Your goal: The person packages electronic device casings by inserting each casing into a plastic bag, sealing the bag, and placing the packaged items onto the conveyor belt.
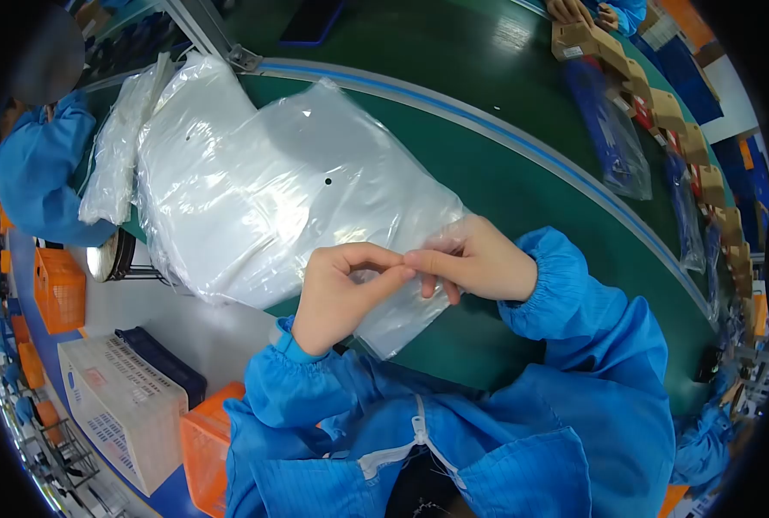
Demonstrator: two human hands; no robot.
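Note:
A pile of clear plastic bags [229, 173] lies on the green work surface in front of me. The top clear plastic bag [376, 198] has a small dark hole and reaches toward my body. At its near end, my left hand [346, 289] pinches the film between thumb and forefinger. My right hand [484, 259] meets it there, thumb against the left fingertips, with some of its fingers behind the see-through film. Exactly how the film's edge lies between the fingertips is hard to make out.
A metal rail [488, 121] separates my surface from a dark green conveyor belt [453, 52]. Bagged blue items [609, 129] and cardboard boxes [669, 112] line its far side. At left are a co-worker's blue sleeve [44, 173], a white crate [126, 406] and an orange crate [208, 445].

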